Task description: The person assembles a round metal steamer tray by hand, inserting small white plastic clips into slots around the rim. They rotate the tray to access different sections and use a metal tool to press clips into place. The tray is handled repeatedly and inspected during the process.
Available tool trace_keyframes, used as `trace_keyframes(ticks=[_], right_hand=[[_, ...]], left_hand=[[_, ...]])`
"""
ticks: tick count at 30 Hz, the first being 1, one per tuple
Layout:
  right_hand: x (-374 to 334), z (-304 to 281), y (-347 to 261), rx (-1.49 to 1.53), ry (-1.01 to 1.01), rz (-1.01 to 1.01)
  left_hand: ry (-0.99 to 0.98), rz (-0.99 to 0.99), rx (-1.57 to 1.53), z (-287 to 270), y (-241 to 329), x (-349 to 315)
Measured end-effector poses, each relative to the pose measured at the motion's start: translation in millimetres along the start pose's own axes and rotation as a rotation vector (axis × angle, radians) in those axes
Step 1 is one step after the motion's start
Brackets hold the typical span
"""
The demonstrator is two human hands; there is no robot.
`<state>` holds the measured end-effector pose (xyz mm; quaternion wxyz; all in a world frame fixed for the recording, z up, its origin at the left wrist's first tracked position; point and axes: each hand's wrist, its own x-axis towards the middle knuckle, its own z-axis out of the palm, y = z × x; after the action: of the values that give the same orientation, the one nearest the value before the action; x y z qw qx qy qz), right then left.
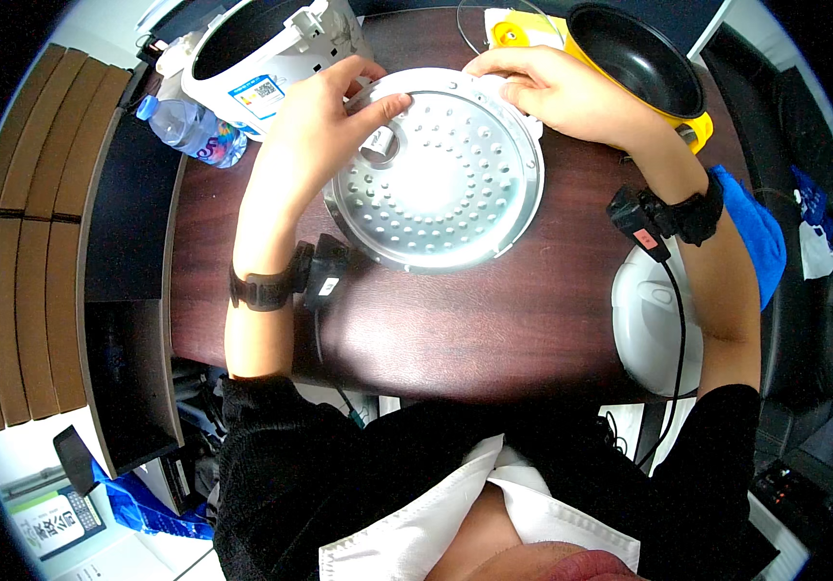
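Over the dark wooden table I hold a round, silvery metal inner lid (436, 184), dimpled all over, with a small white fitting (378, 145) near its upper left. My left hand (344, 116) grips the lid's upper left edge, thumb lying on its face. At the upper right edge, my right hand (542, 92) has its fingers closed on the rim. Both hands' fingertips are partly hidden behind the lid. Just beyond my left hand stands a white rice cooker body (242, 73), its top open and dark inside.
A yellow pan with a black inside (634, 58) and a glass lid (479, 29) sit at the back right. Left of the cooker a water bottle (194, 131) lies tilted. A white rounded cover (644, 320) and blue cloth (750, 237) are by my right arm. Brown boxes (29, 232) line the left.
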<state>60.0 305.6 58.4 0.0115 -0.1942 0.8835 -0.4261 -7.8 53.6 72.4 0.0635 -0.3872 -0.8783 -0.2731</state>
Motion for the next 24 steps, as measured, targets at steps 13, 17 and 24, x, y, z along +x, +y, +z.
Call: trace_keyframes(ticks=[13, 17, 24], right_hand=[[-1, 7, 25, 0.019, -0.092, 0.137], [-2, 4, 12, -0.091, -0.163, 0.172], [-2, 8, 17, -0.066, -0.174, 0.196]], left_hand=[[-0.016, 0.044, 0.026, -2, -8, 1], [0.008, 0.027, -0.007, -1, -5, 0], [-0.032, 0.020, 0.027, -3, -6, 0]])
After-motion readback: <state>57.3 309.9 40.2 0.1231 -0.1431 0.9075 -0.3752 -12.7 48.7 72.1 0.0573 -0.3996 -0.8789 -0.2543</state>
